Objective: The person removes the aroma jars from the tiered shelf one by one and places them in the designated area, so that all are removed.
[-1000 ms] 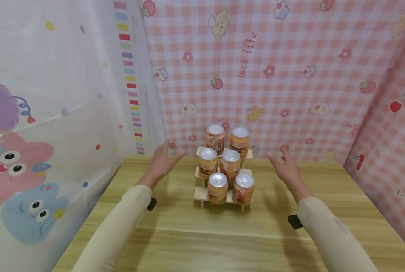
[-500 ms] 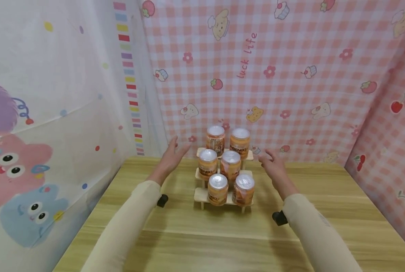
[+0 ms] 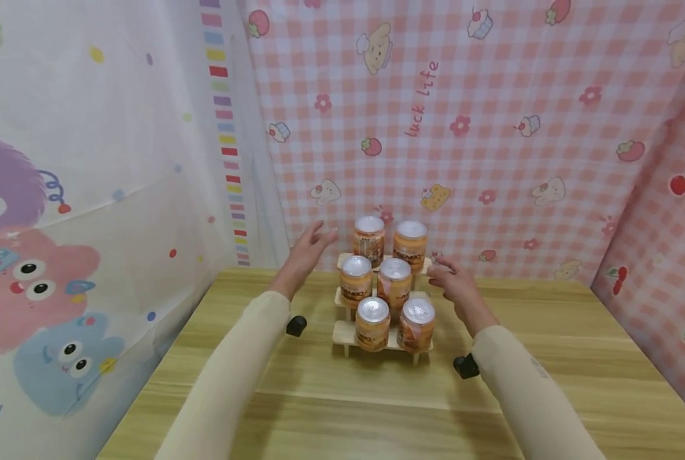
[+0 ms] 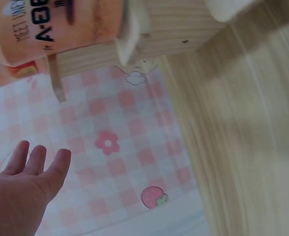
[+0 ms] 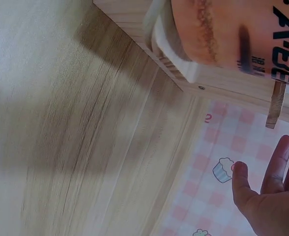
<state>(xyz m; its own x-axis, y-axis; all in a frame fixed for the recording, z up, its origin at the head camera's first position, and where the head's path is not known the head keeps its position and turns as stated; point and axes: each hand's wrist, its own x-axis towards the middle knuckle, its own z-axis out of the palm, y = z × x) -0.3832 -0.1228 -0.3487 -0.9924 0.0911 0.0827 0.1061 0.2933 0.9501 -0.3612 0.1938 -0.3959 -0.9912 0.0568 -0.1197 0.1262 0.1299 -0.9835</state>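
A three-step wooden rack [image 3: 345, 333] stands on the table, with two orange cans on each step. The cans have silver lids; among them are a back left can [image 3: 369, 246], a back right can [image 3: 409, 248] and a front left can [image 3: 372, 326]. My left hand [image 3: 303, 259] hovers left of the rack, fingers spread toward the back left can and holding nothing. On the other side my right hand [image 3: 460, 287] is held near the top step's right end, its fingers slightly bent. In the right wrist view an orange can [image 5: 233, 34] sits above the loosely spread fingers [image 5: 277, 167].
Behind the rack hangs a pink checked cloth [image 3: 492, 160]. A white cartoon-print sheet [image 3: 135, 191] closes off the left side, and another checked cloth [image 3: 664, 255] the right. The wood-grain table [image 3: 365, 409] extends toward me. Black wrist devices [image 3: 296, 326] sit under both sleeves.
Both hands have moved inward toward the rack, the left one to the right and slightly up, the right one to the left. The cans and rack stay in place; the head view shifts slightly.
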